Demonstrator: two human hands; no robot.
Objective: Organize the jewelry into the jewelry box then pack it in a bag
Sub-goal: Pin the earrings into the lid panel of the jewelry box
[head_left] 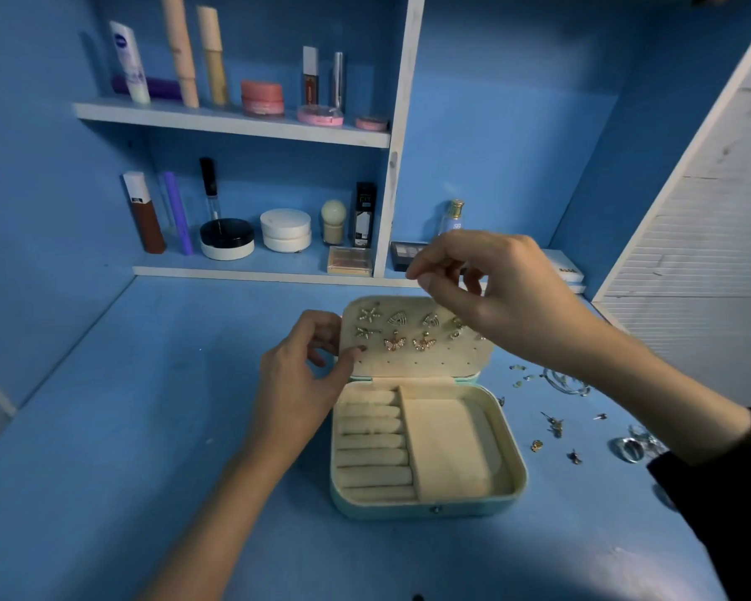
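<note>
A mint-green jewelry box (pixel 426 507) lies open on the blue desk, with cream ring rolls on the left and a flat pocket on the right. Its raised lid (pixel 412 364) carries several gold earrings (pixel 394 340) pinned in rows. My left hand (pixel 304 366) holds the lid's left edge between thumb and fingers. Above the lid's top right corner hovers my right hand (pixel 486 288), thumb and fingers pinched together; whatever sits between the fingertips is too small to make out. Loose earrings (pixel 553 425) and silver rings (pixel 634 448) lie on the desk right of the box.
Shelves behind the box hold cosmetics: tubes, jars (pixel 285 229), a brush, a small perfume bottle (pixel 454 216) and palettes (pixel 350 260). A silver bangle (pixel 566 381) lies at the right near a white slatted panel (pixel 690 253). No bag is in view.
</note>
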